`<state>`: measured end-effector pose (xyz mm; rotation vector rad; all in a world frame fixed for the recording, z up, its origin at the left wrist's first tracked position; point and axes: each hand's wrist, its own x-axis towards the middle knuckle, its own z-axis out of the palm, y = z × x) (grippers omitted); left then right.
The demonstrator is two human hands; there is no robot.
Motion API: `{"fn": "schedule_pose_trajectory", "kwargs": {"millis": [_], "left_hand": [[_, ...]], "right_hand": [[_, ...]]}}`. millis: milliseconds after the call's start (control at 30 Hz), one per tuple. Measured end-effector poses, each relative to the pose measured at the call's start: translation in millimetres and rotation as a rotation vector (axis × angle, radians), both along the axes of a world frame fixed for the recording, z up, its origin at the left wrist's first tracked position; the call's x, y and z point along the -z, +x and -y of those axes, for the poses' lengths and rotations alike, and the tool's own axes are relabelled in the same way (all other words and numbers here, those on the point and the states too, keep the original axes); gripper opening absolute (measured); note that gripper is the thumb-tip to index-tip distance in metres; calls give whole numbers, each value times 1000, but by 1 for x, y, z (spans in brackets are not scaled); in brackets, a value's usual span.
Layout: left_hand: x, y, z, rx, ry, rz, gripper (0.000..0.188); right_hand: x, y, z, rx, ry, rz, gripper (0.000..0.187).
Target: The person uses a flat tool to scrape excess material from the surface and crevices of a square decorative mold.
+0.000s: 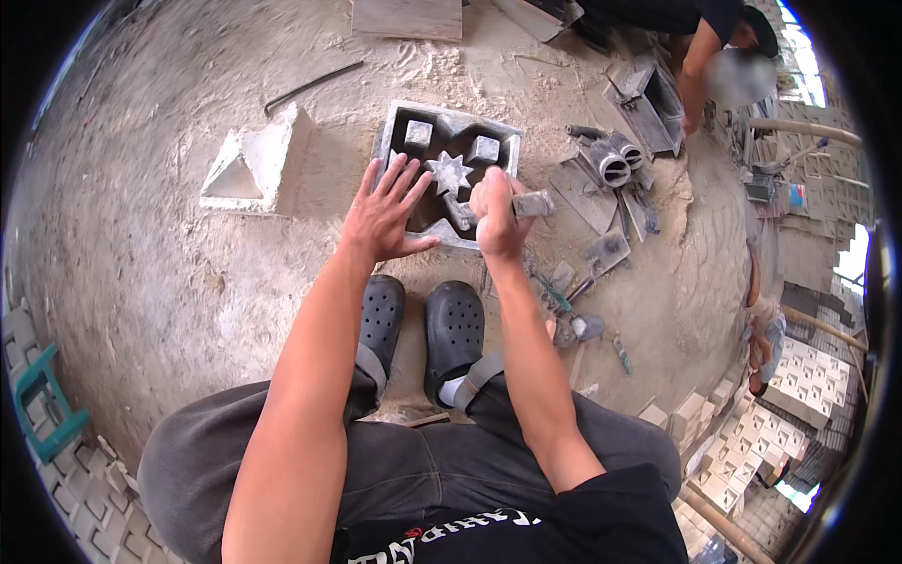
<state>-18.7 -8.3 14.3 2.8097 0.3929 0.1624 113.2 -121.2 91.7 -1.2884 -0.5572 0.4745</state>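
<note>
In the head view, a mold point(451, 119) with a star point(449, 174) at its middle was seen on the floor point(141, 235), ahead of the shoes point(454, 329). The left hand point(378, 218) was spread open over its left side; a grey tool point(534, 203) was gripped in the right hand point(498, 214), over its right side. A white block point(287, 164) was seen to the left.

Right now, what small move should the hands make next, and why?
Perhaps work the tool gently beside the star-shaped block: the right hand grips it over the grey frame, and the left hand, spread over the frame's left side, could steady the frame.
</note>
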Motion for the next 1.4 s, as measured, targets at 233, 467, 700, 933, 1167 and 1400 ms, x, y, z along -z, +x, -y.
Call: {"fn": "schedule_pose_trajectory", "kwargs": {"millis": [233,467,700,933,1167,1400], "left_hand": [[4,-7,-3,-9,-13,0,102],[1,-8,-4,-14,-4,3,102],[4,-4,-1,1,-13,20,102],[6,-10,-4,-17,29,16,103],[5,1,4,0,37,-2,104],[8,-2,-3,2,90,25,105]], "right_hand": [[-32,-1,-8,-58,9,-34,45],[-7,-3,-4,-134,-42,-47,43],[-5,1,-9,-263,-153,-22,44],[-87,36,-9,-119,158,-189,48],[-135,74,16,-412,209,-13,51],[-115,80,1,-694,-64,174,58]]}}
